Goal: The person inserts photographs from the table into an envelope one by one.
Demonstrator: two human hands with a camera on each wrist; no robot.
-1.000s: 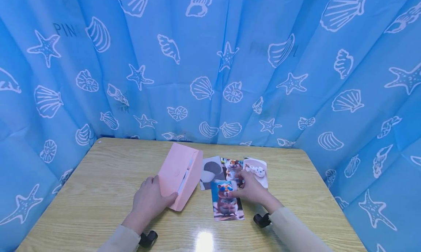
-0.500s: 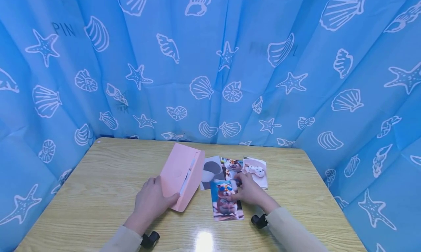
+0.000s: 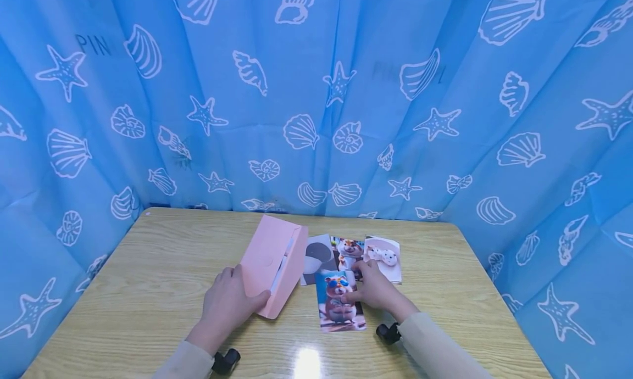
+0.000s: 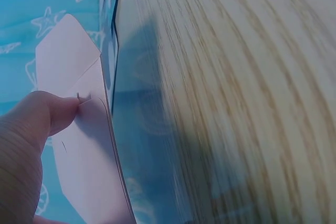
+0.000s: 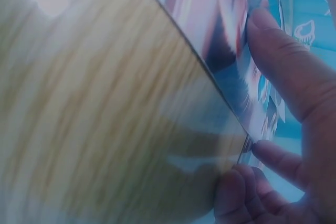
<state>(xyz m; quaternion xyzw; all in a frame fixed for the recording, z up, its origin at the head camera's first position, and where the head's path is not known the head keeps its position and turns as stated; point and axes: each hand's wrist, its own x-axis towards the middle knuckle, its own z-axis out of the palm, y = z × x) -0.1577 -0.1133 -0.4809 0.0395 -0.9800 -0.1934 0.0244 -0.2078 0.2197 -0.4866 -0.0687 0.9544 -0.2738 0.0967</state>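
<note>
My left hand [image 3: 227, 305] grips the lower end of a pink envelope [image 3: 262, 255], thumb over its front beside the slit under the flap. Something pale shows in that slit. Up close in the left wrist view, the thumb [image 4: 60, 114] presses at the cut in the envelope's panel. To the right, my right hand [image 3: 379, 292] holds a photo card [image 3: 341, 313] of a hamster in goggles by its right edge. In the right wrist view the thumb [image 5: 278, 45] lies across the card's face, with the index fingertip at its corner.
Behind the held card, more picture cards lie on the wooden table [image 3: 163, 269]: a grey one [image 3: 318, 251], another hamster one [image 3: 349, 249] partly covered by my right hand, and one of white animals [image 3: 388, 256]. A blue shell-patterned curtain [image 3: 316, 104] hangs along the table's far edge.
My left hand and the envelope have shifted slightly right since a second ago, then stayed nearly still. The right hand keeps its hold on the hamster card in almost the same spot.
</note>
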